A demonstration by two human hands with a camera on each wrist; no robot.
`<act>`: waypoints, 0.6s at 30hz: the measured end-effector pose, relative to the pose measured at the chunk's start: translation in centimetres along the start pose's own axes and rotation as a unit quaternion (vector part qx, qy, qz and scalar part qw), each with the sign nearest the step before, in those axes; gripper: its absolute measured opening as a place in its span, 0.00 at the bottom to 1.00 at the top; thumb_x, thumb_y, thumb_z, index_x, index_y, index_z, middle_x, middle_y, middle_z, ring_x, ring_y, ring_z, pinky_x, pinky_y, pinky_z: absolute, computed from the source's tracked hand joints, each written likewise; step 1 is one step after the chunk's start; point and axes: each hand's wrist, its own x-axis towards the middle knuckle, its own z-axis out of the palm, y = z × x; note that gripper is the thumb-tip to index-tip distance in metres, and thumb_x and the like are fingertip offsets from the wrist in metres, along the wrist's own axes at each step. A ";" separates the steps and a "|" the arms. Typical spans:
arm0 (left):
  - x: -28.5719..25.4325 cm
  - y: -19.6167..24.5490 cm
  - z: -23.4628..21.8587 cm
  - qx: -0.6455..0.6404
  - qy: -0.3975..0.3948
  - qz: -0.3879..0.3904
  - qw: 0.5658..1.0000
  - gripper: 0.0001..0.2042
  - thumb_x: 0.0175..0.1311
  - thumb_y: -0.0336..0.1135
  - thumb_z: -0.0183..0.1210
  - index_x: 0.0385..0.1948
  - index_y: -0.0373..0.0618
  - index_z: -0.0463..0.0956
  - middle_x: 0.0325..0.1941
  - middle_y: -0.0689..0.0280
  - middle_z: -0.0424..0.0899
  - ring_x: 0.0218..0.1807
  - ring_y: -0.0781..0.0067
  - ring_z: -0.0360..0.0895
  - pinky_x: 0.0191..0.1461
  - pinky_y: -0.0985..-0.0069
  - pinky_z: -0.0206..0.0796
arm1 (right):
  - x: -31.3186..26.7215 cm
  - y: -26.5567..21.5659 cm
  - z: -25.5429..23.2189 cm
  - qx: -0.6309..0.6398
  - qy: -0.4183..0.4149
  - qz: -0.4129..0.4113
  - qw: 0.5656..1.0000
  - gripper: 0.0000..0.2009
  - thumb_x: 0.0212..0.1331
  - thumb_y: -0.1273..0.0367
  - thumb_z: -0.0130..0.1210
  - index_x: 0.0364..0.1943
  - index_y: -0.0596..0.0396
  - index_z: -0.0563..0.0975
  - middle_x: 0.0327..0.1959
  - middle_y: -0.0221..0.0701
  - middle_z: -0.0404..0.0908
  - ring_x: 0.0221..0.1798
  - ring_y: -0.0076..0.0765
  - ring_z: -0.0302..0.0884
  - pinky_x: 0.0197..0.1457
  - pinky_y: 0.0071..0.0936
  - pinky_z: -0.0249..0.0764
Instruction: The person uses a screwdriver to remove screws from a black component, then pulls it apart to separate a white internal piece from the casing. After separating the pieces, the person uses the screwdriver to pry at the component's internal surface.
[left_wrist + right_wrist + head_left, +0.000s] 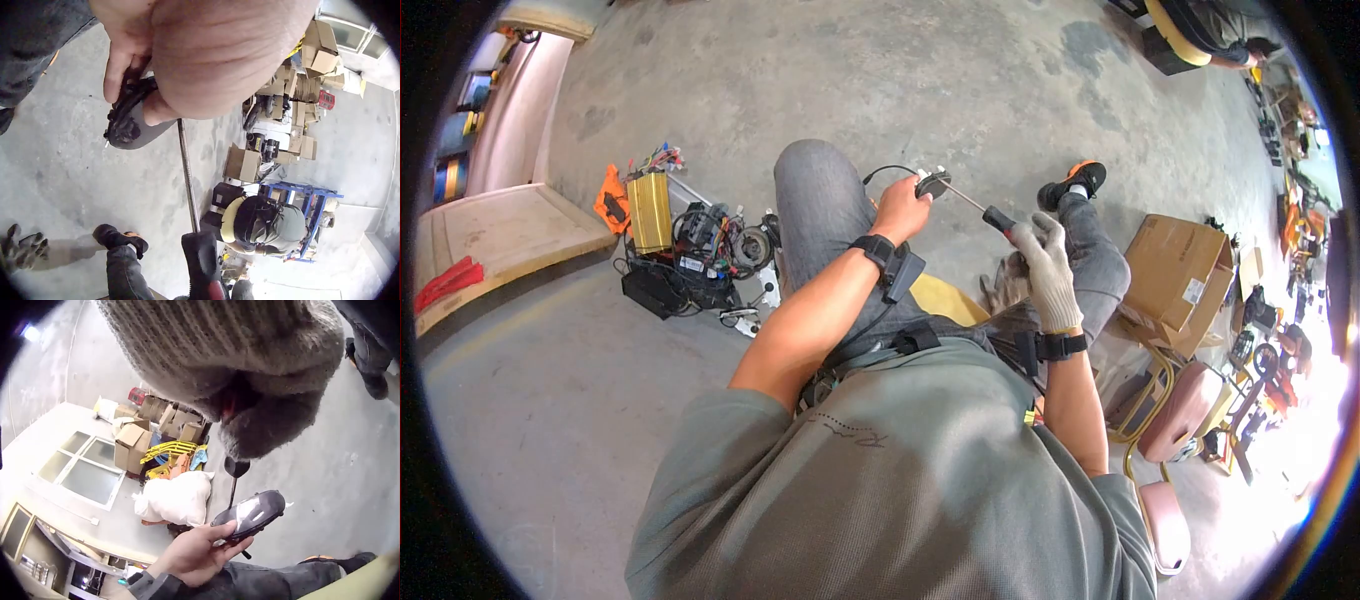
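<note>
My bare left hand (903, 208) grips a dark oval plastic housing (934, 184) between thumb and fingers. In the left wrist view the housing (139, 122) shows a smooth grey face and small tabs along its rim. A thin black cable (883, 170) loops beside that hand. My right hand (1047, 270), in a knitted work glove, holds a screwdriver (998, 218) by its black and red handle. The metal shaft (189, 175) points at the housing, its tip at the housing's edge and hidden behind the left hand in the left wrist view.
A grey glove (1004, 286) lies by my right leg. On the floor at left sit a gold metal box (650, 212) and tangled wires and parts (710, 245). A cardboard box (1175, 270) stands at right. Another person (275, 222) sits farther off.
</note>
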 end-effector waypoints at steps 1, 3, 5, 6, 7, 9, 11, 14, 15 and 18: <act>0.0 -0.1 0.1 0.000 -0.002 -0.002 1.000 0.13 0.59 0.34 0.59 0.42 0.36 0.78 0.41 0.45 0.83 0.48 0.41 0.78 0.51 0.54 0.69 | -0.4 0.0 0.4 -0.029 0.015 -0.053 0.998 0.29 0.64 0.58 0.53 0.61 0.65 0.64 0.34 0.33 0.78 0.29 0.24 0.76 0.31 0.23 0.74; -0.1 0.1 -0.1 0.001 -0.004 -0.006 1.000 0.13 0.59 0.35 0.59 0.42 0.36 0.78 0.41 0.45 0.83 0.48 0.41 0.78 0.51 0.54 0.69 | -0.5 -0.1 0.4 -0.058 0.030 -0.106 0.992 0.29 0.64 0.57 0.53 0.61 0.66 0.64 0.34 0.33 0.78 0.29 0.23 0.76 0.30 0.22 0.74; -0.1 0.2 -0.1 0.004 -0.005 -0.010 1.000 0.14 0.59 0.35 0.59 0.42 0.36 0.78 0.41 0.45 0.83 0.48 0.41 0.78 0.51 0.54 0.69 | -0.1 -0.2 -0.1 0.007 -0.002 -0.025 1.000 0.29 0.65 0.57 0.53 0.61 0.66 0.64 0.33 0.33 0.77 0.28 0.22 0.75 0.28 0.21 0.72; -0.1 0.2 -0.1 0.000 -0.007 -0.009 1.000 0.14 0.59 0.35 0.59 0.43 0.35 0.78 0.41 0.45 0.83 0.48 0.41 0.78 0.51 0.54 0.69 | 0.0 -0.2 -0.2 0.007 -0.002 -0.025 1.000 0.29 0.65 0.57 0.53 0.61 0.66 0.64 0.33 0.33 0.77 0.28 0.22 0.75 0.28 0.21 0.72; -0.1 0.1 -0.1 -0.004 -0.008 -0.007 1.000 0.14 0.59 0.35 0.59 0.43 0.35 0.78 0.42 0.45 0.83 0.48 0.41 0.78 0.51 0.54 0.69 | 0.1 -0.1 -0.2 0.009 -0.005 -0.016 1.000 0.29 0.65 0.57 0.54 0.61 0.66 0.64 0.33 0.32 0.77 0.28 0.22 0.75 0.28 0.21 0.72; 0.0 -0.1 0.1 -0.005 -0.007 -0.009 1.000 0.14 0.59 0.35 0.59 0.44 0.35 0.78 0.42 0.45 0.83 0.49 0.41 0.78 0.52 0.54 0.69 | 0.0 -0.1 -0.1 0.011 -0.009 -0.007 1.000 0.29 0.65 0.57 0.54 0.61 0.66 0.63 0.33 0.32 0.77 0.28 0.22 0.75 0.29 0.21 0.73; 0.0 -0.2 0.1 -0.006 -0.006 -0.011 1.000 0.15 0.59 0.35 0.59 0.44 0.35 0.78 0.42 0.44 0.83 0.49 0.41 0.78 0.52 0.54 0.69 | -0.4 -0.2 0.3 -0.071 0.027 -0.102 0.992 0.29 0.65 0.57 0.54 0.61 0.65 0.64 0.33 0.31 0.77 0.28 0.22 0.74 0.29 0.21 0.72; 0.0 -0.2 0.1 0.000 -0.003 -0.012 1.000 0.16 0.59 0.35 0.59 0.45 0.35 0.77 0.43 0.44 0.82 0.50 0.40 0.78 0.52 0.55 0.69 | 0.8 0.6 -0.2 0.025 -0.017 -0.003 1.000 0.29 0.63 0.58 0.55 0.62 0.65 0.63 0.35 0.33 0.77 0.29 0.23 0.75 0.30 0.22 0.74; 0.0 -0.2 0.2 -0.004 -0.007 -0.012 1.000 0.16 0.59 0.35 0.59 0.46 0.35 0.77 0.44 0.44 0.82 0.50 0.40 0.78 0.53 0.55 0.69 | 0.9 0.6 -0.4 0.025 -0.017 -0.003 1.000 0.29 0.63 0.58 0.55 0.62 0.65 0.63 0.35 0.33 0.77 0.29 0.23 0.75 0.30 0.22 0.74; 0.0 -0.2 0.1 -0.011 -0.006 -0.017 1.000 0.16 0.59 0.34 0.59 0.46 0.34 0.77 0.44 0.44 0.82 0.50 0.41 0.78 0.53 0.55 0.69 | 0.4 -0.4 -0.3 0.013 -0.032 0.044 0.998 0.27 0.66 0.58 0.55 0.60 0.65 0.66 0.39 0.32 0.78 0.35 0.22 0.75 0.40 0.21 0.73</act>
